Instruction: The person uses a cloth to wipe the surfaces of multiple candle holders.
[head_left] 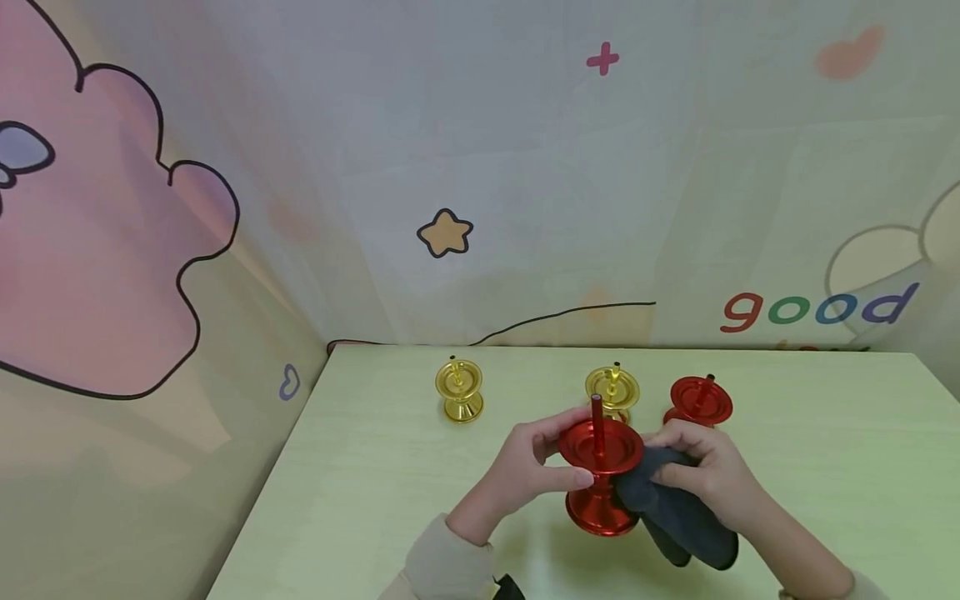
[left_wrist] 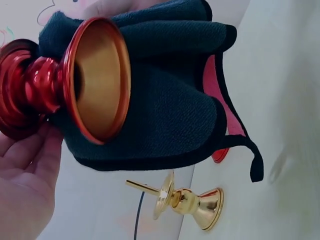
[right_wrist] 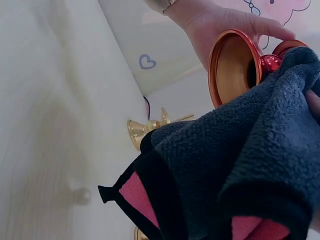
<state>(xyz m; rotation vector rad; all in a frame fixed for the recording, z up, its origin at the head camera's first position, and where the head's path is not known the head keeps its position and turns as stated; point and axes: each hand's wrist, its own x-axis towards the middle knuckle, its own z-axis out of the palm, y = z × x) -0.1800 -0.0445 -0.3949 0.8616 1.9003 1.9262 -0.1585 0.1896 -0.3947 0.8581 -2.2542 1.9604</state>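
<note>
A shiny red candle holder [head_left: 602,508] with a dish, a central spike and a flared foot is held up over the table. My left hand [head_left: 536,458] grips it below the dish, thumb in front. The left wrist view shows the hollow gold underside of its foot [left_wrist: 102,82]. My right hand [head_left: 708,471] pinches a dark blue-grey cloth [head_left: 678,508] against the holder's right side. The fuzzy cloth hangs in folds, with black edging and pink patches [right_wrist: 140,197] showing in the right wrist view.
On the pale table [head_left: 360,500], a gold candle holder [head_left: 461,392] stands at the back left. Another gold holder [head_left: 612,387] and a red one [head_left: 701,400] stand behind my hands, partly hidden. A printed curtain [head_left: 525,167] hangs beyond the table's back edge.
</note>
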